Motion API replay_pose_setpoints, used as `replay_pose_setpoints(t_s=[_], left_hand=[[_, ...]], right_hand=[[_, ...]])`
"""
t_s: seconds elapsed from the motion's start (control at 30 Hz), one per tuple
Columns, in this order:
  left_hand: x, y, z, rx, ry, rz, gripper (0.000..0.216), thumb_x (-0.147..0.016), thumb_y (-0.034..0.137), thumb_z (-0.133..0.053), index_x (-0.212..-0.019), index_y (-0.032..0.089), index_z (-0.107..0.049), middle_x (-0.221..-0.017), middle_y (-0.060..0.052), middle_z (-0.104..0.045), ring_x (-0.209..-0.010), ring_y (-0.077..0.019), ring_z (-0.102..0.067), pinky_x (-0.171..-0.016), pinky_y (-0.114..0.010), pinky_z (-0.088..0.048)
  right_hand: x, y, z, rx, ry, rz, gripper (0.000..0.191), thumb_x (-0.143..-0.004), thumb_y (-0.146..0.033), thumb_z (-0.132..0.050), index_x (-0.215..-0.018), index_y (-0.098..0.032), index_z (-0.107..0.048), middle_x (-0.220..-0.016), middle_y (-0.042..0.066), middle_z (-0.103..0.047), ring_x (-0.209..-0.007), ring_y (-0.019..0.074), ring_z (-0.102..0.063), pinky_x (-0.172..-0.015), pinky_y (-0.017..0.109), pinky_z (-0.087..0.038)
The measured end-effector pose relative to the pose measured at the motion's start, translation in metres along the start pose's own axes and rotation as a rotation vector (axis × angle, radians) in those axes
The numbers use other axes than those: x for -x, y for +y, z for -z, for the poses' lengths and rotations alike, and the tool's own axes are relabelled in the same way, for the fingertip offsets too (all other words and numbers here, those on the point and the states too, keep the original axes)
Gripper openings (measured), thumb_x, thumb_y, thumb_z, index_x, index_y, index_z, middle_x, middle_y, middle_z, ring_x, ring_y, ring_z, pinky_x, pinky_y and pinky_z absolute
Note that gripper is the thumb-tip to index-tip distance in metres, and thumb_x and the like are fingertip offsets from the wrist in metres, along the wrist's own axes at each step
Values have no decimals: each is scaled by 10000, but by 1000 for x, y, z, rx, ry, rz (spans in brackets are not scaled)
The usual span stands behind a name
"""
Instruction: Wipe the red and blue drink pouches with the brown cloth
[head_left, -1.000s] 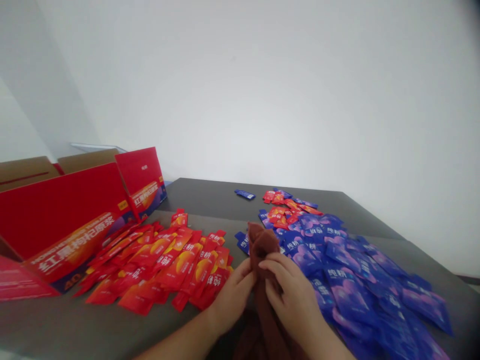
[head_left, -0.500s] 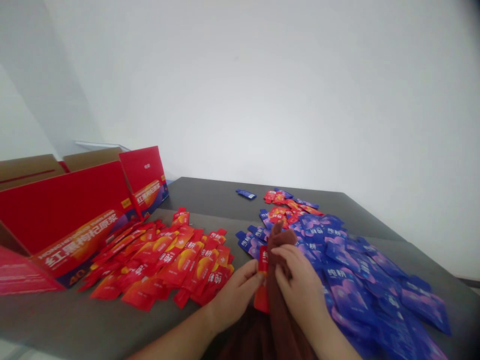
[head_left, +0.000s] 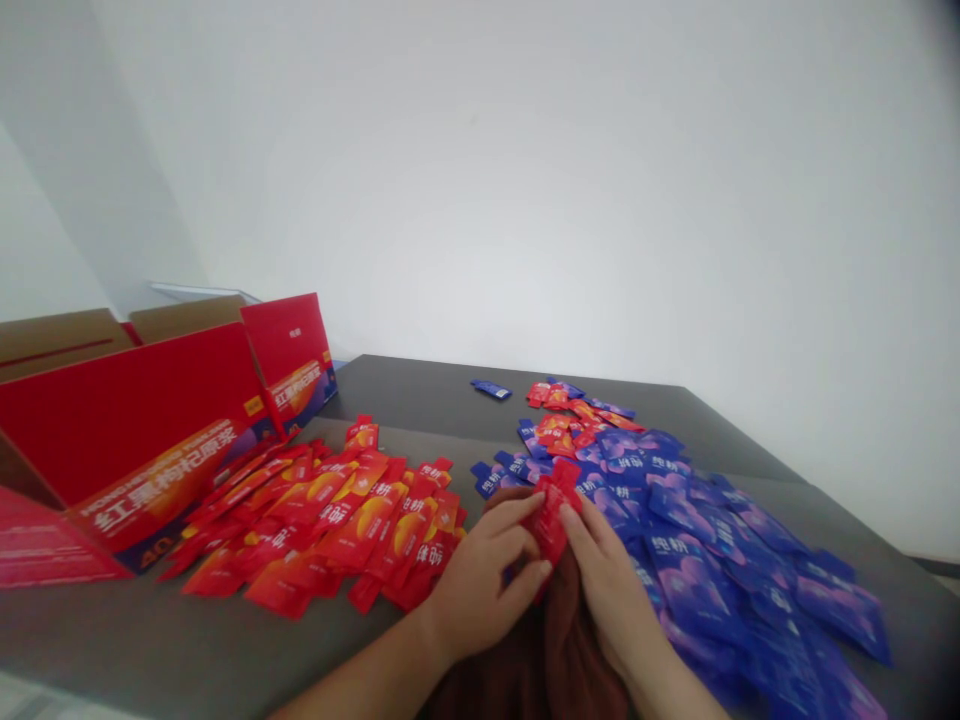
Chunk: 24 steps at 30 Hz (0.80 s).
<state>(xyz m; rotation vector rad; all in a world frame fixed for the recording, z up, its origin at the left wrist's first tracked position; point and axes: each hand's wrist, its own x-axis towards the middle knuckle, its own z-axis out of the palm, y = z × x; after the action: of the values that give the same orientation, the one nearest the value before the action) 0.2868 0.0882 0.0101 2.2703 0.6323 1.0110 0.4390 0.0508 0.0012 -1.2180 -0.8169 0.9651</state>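
Note:
A red sachet (head_left: 553,520) is held tilted between my two hands, just above the near side of the table. My left hand (head_left: 484,580) pinches its left edge, the thumb low and the fingers across its upper part. Against its right side press the thumb and fingers of my right hand (head_left: 606,575). Brown cloth (head_left: 574,650) hangs beneath the sachet and between my wrists, and a fold of it shows behind my left fingers. Whether my right fingers also grip the cloth is hidden.
Left of my hands lies a heap of red sachets (head_left: 367,515). A heap of blue sachets (head_left: 697,570) spreads to the right, with a mixed red and blue group (head_left: 562,425) behind. One blue sachet (head_left: 492,389) lies apart. An open red carton (head_left: 150,410) stands at left on the dark table (head_left: 420,390).
The cloth has dropped from the sachet's front to below it. My right hand has shifted from the cloth onto the sachet. The sachet has risen and now tilts, with my left hand higher on it.

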Motion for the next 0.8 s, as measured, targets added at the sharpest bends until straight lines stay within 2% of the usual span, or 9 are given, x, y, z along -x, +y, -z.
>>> replay_pose_setpoints(t_s=[0.17,0.23,0.33,0.43,0.57,0.63,0.67,0.73,0.8], left_hand=[[-2,-9,0,246,238,233,202,-934,321,-433,-839,181,-543,-871,-47,-601,-818,-172,-567,-750,-285,-460],[-2,-8,0,387,105,273,322,-952,377,-388,-747,174,-532,-712,-7,-549,-669,-146,-523,-635,-254,-434],[0,0,0,480,-118,253,320,-920,393,-474,-790,141,-622,-759,-23,-605,-710,-153,-549,-655,-244,-427],[1,5,-1,525,-107,286,265,-876,360,-559,-832,127,-678,-797,-34,-643,-746,-166,-566,-687,-247,-431],[-1,2,-4,690,44,393,229,-849,335,-591,-860,127,-687,-824,-36,-671,-784,-180,-582,-736,-267,-449],[-3,-1,-6,734,106,430,221,-854,327,-581,-883,132,-681,-826,-32,-676,-808,-187,-589,-761,-279,-455],[-4,-1,-7,747,117,435,219,-859,322,-573,-900,134,-677,-833,-32,-676,-821,-189,-590,-777,-286,-456],[-3,-1,-8,760,102,424,206,-848,308,-580,-936,144,-668,-852,-29,-674,-825,-189,-587,-796,-295,-456],[0,1,-10,750,38,388,179,-827,277,-591,-940,154,-659,-862,-23,-664,-800,-180,-576,-780,-288,-456]], right_hand=[[0,-23,9,-138,49,38,427,-786,-476,-656,-1147,-248,-649,-1234,22,-646,-1082,217,-612,-894,316,-498],[1,-25,8,-159,71,55,427,-780,-469,-666,-1150,-257,-648,-1198,14,-664,-1041,209,-626,-856,306,-507],[0,-22,7,-145,67,39,458,-770,-487,-665,-1155,-238,-644,-1161,34,-678,-1006,228,-634,-831,333,-512],[-5,-19,12,-35,121,82,453,-794,-515,-619,-1142,-226,-643,-1177,46,-662,-1051,239,-607,-909,371,-470],[-3,-21,27,261,480,397,381,-868,-473,-517,-1123,-211,-627,-1181,59,-638,-1111,229,-565,-996,406,-386],[3,-19,30,358,537,633,332,-871,-424,-527,-1105,-209,-624,-1127,71,-649,-1069,229,-590,-958,402,-419],[6,-17,28,408,444,738,301,-867,-396,-538,-1091,-218,-631,-1105,74,-656,-1050,230,-602,-928,391,-446],[10,-13,22,550,52,876,245,-848,-350,-573,-1054,-251,-662,-1079,75,-669,-1017,230,-621,-868,362,-490],[9,-10,14,699,-314,876,217,-839,-311,-596,-1035,-282,-685,-1078,66,-679,-995,222,-631,-831,338,-507]])
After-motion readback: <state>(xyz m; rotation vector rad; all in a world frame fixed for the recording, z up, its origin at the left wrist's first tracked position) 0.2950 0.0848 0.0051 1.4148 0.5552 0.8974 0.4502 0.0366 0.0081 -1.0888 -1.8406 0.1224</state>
